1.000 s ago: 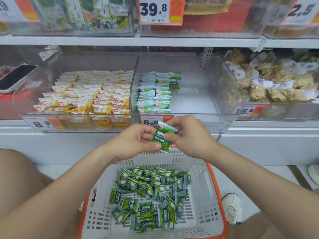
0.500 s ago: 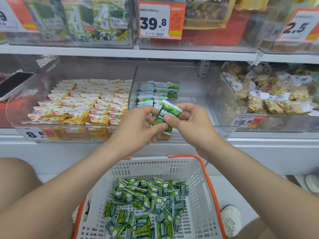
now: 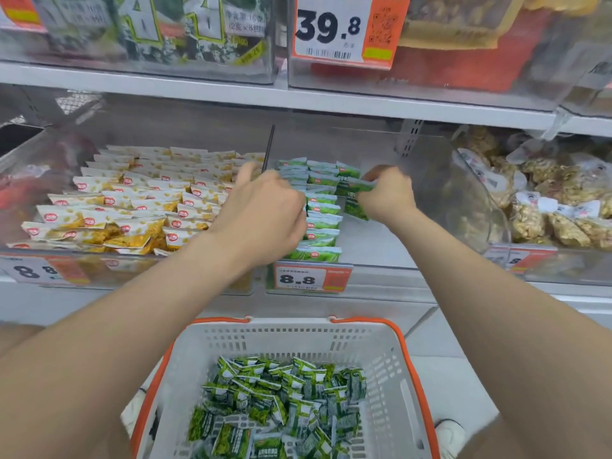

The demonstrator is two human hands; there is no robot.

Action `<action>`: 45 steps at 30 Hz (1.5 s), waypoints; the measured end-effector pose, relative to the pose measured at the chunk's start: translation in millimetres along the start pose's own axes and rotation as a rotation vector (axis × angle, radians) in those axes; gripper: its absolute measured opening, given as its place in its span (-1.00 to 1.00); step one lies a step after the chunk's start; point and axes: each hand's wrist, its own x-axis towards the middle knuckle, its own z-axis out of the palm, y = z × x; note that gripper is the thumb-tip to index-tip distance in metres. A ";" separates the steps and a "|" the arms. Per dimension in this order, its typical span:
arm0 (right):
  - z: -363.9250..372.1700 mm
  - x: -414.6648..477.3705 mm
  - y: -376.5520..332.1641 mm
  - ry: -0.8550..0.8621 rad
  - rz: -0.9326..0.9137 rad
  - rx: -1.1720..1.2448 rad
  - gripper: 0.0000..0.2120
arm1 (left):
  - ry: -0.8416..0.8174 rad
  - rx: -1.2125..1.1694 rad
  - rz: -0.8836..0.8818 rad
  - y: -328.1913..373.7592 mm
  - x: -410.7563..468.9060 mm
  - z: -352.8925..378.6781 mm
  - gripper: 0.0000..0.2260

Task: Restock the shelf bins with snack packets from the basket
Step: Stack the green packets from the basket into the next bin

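Your right hand (image 3: 387,193) was curled round the held packets (image 3: 356,207), a few green ones bunched together. It held them low inside the clear middle bin (image 3: 377,243), just beside the right edge of the stocked rows (image 3: 319,223) of the same green packets. Your left hand (image 3: 265,213) was over the left part of those rows, back of the hand up and fingers bent downward. The fingertips were hidden and the hand was blurred, so I cannot tell whether it gripped anything or only touched the packets. Both forearms reached forward over the bin's front lip.

The stocked rows ran from the front of the middle bin to the back, filling only its left side; the right side showed bare white floor. On the front lip sat a price tag (image 3: 311,276) reading 8.8.

In the left bin (image 3: 39,160), yellow packets (image 3: 139,200) lay in overlapping rows. The right bin (image 3: 530,263) held brown snack bags (image 3: 563,200) in a loose heap. Above them ran the upper shelf (image 3: 198,91), with more clear bins and a large tag (image 3: 334,28) reading 39.8.

Below your arms stood the basket (image 3: 298,339), white with an orange rim, on the floor in front of the shelf. The loose packets (image 3: 281,402) were piled in its bottom, green like those in your hand. A white shoe (image 3: 450,435) showed just beside its right corner.
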 end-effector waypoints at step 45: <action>19.2 -232.6 3.4 -0.753 -0.739 -0.785 -0.73 | -1.084 -0.130 -0.031 37.1 -126.9 128.1 -0.77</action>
